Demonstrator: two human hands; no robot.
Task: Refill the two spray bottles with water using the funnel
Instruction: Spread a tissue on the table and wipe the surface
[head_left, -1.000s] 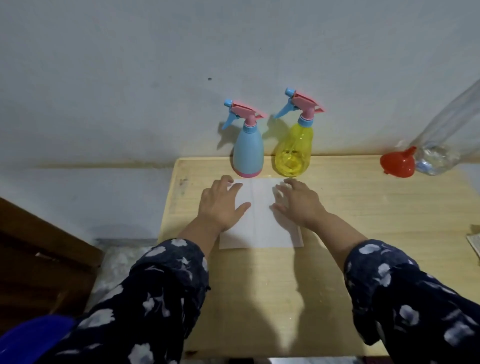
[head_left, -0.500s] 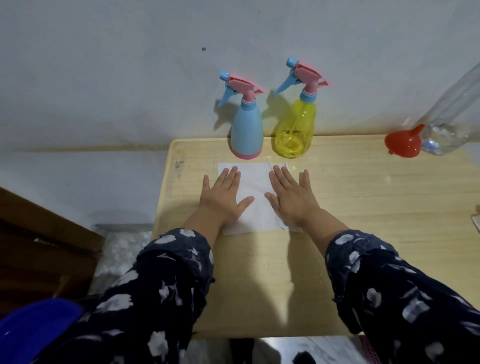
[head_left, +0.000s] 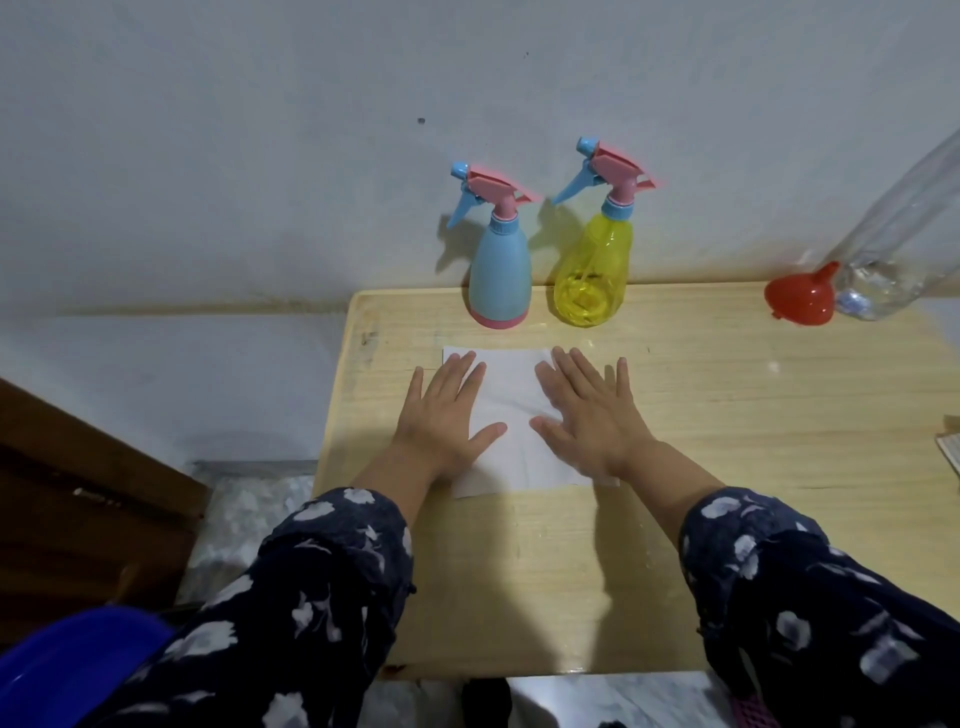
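— Pale wood tabletop (head_left: 727, 415) against a grey wall; what stands on it?

— At twelve o'clock from the hands, two spray bottles side by side at the far edge: the blue spray bottle (head_left: 500, 270) on the left, the yellow spray bottle (head_left: 595, 270) just beside it on the right, both upright with pink trigger heads screwed on. Out at two o'clock lies the red funnel (head_left: 800, 299), touching a clear plastic bottle (head_left: 904, 228) that leans off to the right. A white sheet of paper (head_left: 511, 400) lies flat just in front of the spray bottles. A blue basin (head_left: 67, 665) shows at eight o'clock, below the tabletop's level. Nothing blocks the way to the bottles.

— What differs from half a second back?

— Little — the fingers are spread a touch flatter, and the camera has tipped slightly, so the bottles sit lower in the view.

— And the hands?

— Left hand (head_left: 447, 410) and right hand (head_left: 587, 410) both lie palm down, fingers wide and straight, pressing on the sheet's left and right halves — holding nothing. The funnel and both spray bottles are untouched.
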